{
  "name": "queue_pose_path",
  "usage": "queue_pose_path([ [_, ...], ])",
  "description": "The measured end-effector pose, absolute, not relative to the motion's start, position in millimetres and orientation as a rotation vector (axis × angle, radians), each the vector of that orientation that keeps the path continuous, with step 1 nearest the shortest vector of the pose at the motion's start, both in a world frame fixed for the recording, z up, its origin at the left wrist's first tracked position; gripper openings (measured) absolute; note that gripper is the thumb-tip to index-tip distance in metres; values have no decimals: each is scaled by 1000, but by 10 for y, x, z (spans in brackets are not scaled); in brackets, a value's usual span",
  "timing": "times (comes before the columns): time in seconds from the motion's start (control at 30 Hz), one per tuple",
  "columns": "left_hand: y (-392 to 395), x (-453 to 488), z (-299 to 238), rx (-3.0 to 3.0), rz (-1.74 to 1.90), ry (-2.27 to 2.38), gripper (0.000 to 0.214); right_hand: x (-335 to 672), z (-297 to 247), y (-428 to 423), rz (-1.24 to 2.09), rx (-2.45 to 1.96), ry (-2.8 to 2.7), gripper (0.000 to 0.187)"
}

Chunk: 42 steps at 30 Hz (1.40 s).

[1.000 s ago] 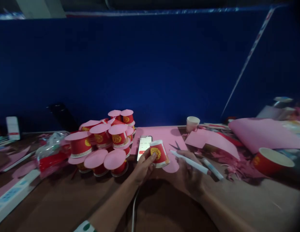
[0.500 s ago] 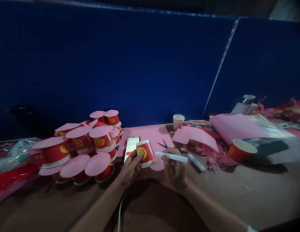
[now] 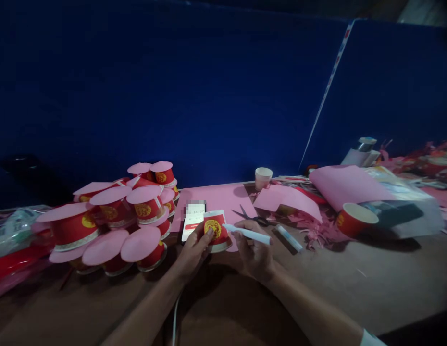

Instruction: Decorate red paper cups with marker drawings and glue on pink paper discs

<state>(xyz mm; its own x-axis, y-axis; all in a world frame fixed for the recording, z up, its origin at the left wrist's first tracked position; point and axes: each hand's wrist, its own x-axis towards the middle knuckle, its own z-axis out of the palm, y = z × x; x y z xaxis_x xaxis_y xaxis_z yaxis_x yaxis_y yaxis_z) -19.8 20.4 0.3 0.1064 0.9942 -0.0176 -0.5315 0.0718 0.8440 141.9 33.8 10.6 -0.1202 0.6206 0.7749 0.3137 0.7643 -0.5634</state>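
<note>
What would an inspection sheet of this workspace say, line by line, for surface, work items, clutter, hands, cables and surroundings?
Surface: brown tabletop, with a pink sheet on it.
Work items: red cup with a gold emblem, tilted; white pen, tip at the cup's side, contact unclear; pink-topped red cups stacked left.
Clutter: phone, scissors, tube, pink scraps.
Hands: left fingers hold the red cup; right fingers hold the white pen.
Cables: white cable by the left forearm.
Surroundings: dark blue partition behind.
</note>
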Motion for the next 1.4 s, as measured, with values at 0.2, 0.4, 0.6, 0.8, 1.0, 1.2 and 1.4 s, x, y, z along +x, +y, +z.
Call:
queue_pose_path([
  [0.2,202,-190,5,796,1319,778,31,1419,53,363,372,-773,-1710,10],
  [0.4,199,-157,30,758,1332,740,24,1428,68,353,345,-733,-1727,11],
  [0.6,215,-173,-10,781,1324,725,21,1434,107,340,222,-617,-1762,12],
  [0.8,216,-179,-37,789,1322,726,22,1425,69,350,230,-634,-1769,13],
  [1.0,206,-174,-31,790,1324,705,16,1414,81,350,274,-687,-1775,12],
  [1.2,194,-180,3,824,1293,729,25,1420,81,363,262,-681,-1782,10],
  [1.4,184,-180,8,830,1276,733,30,1413,62,371,264,-695,-1780,12],
])
